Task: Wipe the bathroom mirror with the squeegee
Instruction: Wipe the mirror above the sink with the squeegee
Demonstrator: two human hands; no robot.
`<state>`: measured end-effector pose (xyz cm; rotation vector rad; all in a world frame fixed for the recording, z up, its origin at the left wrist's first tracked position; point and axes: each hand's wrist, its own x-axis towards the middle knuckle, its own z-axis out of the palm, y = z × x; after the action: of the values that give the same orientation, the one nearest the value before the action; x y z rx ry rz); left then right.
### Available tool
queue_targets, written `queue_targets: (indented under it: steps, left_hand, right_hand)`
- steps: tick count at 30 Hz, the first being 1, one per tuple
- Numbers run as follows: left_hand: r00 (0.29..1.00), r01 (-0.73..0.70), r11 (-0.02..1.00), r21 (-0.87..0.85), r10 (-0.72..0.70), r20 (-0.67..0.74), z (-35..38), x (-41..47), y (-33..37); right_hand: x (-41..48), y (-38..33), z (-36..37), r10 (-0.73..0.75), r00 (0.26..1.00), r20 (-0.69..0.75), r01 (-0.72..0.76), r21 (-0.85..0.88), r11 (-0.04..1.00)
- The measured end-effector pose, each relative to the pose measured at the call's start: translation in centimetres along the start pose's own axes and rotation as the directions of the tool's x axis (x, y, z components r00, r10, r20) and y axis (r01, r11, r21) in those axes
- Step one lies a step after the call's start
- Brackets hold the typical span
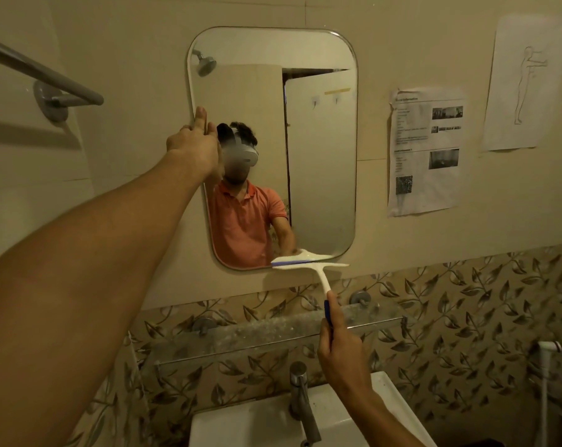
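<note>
A rounded rectangular mirror (pixel 321 156) hangs on the beige wall. My left hand (pixel 195 146) reaches up to its left edge, fingers on the rim about halfway up. My right hand (pixel 339 346) grips the blue-and-white handle of a white squeegee (pixel 308 264). The squeegee's blade lies across the mirror's bottom right edge, nearly level, with the handle running down to my hand.
A glass shelf (pixel 273 330) on metal brackets runs under the mirror. Below it stand a chrome tap (pixel 300 398) and a white basin (pixel 257 424). A towel rail (pixel 44 75) juts from the left wall. Printed papers (pixel 424 150) are stuck to the wall at right.
</note>
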<state>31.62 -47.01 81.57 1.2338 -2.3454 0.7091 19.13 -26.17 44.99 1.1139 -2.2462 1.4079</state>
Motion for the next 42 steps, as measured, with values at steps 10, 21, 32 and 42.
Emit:
queue_targets:
  steps: [10, 21, 32, 42]
  left_hand:
    - [1.0, 0.001, 1.0, 0.006, -0.001, 0.004, -0.2, -0.3, -0.1]
    - [1.0, 0.011, 1.0, 0.017, -0.011, 0.001, -0.4, -0.7, 0.2]
    - [1.0, -0.002, 1.0, 0.003, 0.002, -0.009, -1.3, -0.9, 0.0]
    - [0.996, 0.006, 1.0, 0.007, -0.005, -0.091, -0.7, -1.4, 0.3]
  right_hand:
    - [3.2, -1.6, -0.5, -0.183, 0.982, -0.045, 0.175, -0.152, 0.973]
    - [-0.3, 2.5, 0.7, -0.084, 0.992, 0.096, 0.104, -0.225, 0.969]
    - [4.8, -3.1, -6.5, -0.141, 0.979, -0.148, 0.151, 0.054, 0.987]
    - [21.7, -15.8, -17.1, -0.303, 0.893, -0.332, 0.327, 0.019, 0.945]
